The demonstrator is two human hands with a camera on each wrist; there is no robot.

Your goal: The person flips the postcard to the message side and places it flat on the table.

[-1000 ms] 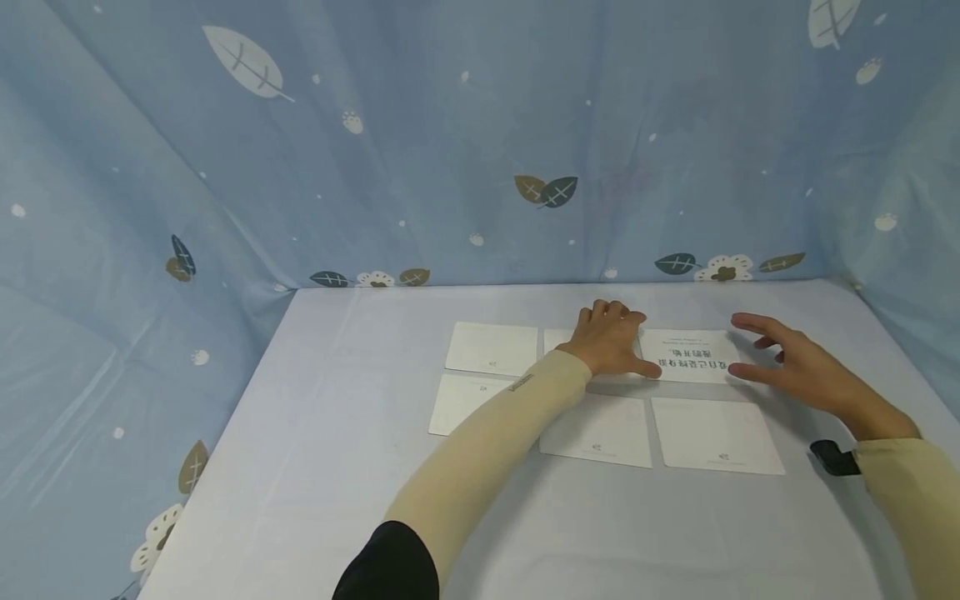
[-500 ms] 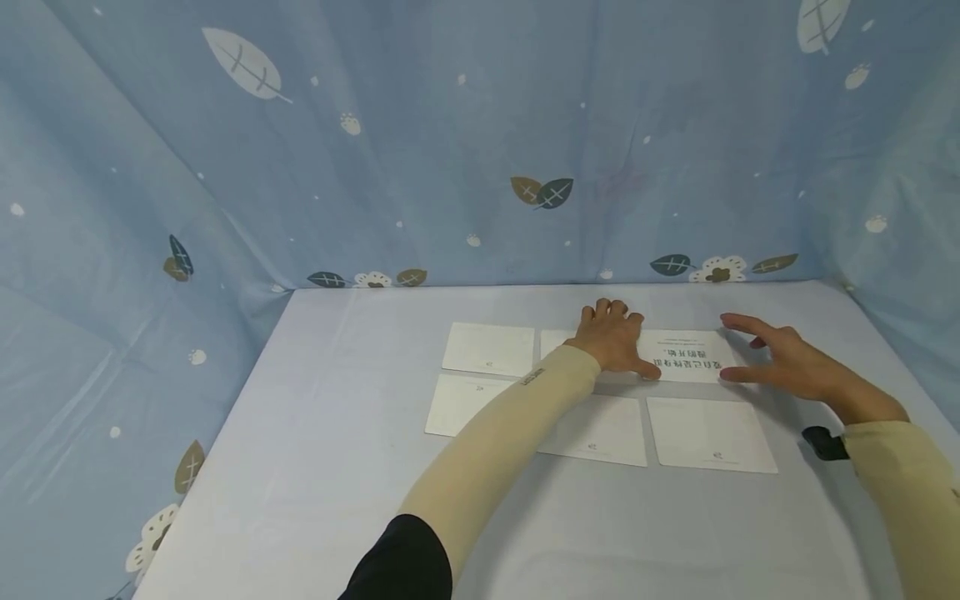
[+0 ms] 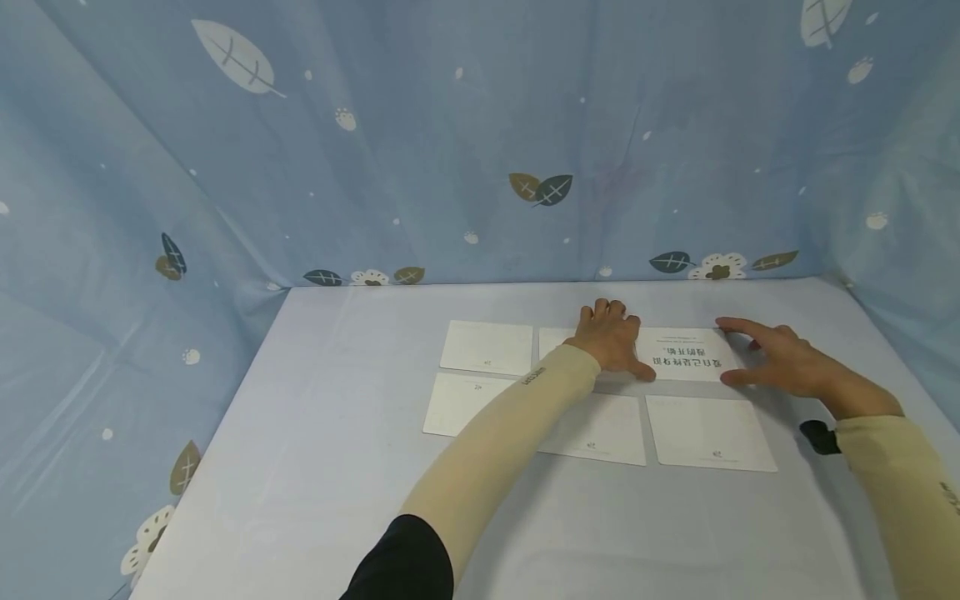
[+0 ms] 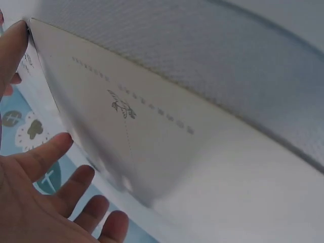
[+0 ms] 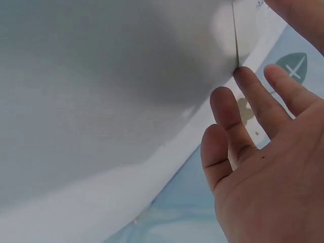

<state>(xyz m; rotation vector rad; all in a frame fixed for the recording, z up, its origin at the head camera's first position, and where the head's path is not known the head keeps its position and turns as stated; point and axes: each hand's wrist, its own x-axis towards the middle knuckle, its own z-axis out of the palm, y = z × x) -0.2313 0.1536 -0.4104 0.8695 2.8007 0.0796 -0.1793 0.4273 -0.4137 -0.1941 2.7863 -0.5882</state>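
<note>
A white card printed with dark characters [image 3: 686, 358] lies at the right end of the back row, its text upside down in the head view. My left hand [image 3: 609, 337] spreads over the blank-looking back-row middle card [image 3: 553, 340], its thumb at the lower seam beside the printed card. In the left wrist view, that middle card [image 4: 131, 121] shows a small bird-like drawing and faint lettering. My right hand [image 3: 787, 362] is at the printed card's right end, with index finger and thumb spread near its two corners. A fingertip meets the card edge in the right wrist view.
Left of my left hand lies another white back-row card [image 3: 486, 347]. The front row has a left card [image 3: 457, 404], partly under my left sleeve, a middle card [image 3: 600, 429] and a right card [image 3: 711, 433]. A blue leaf-patterned curtain [image 3: 420, 150] borders the white table [image 3: 337, 467].
My right hand has moved left, bringing its fingertips closer to the printed card's right edge. My left hand stays nearly in place over the middle card.
</note>
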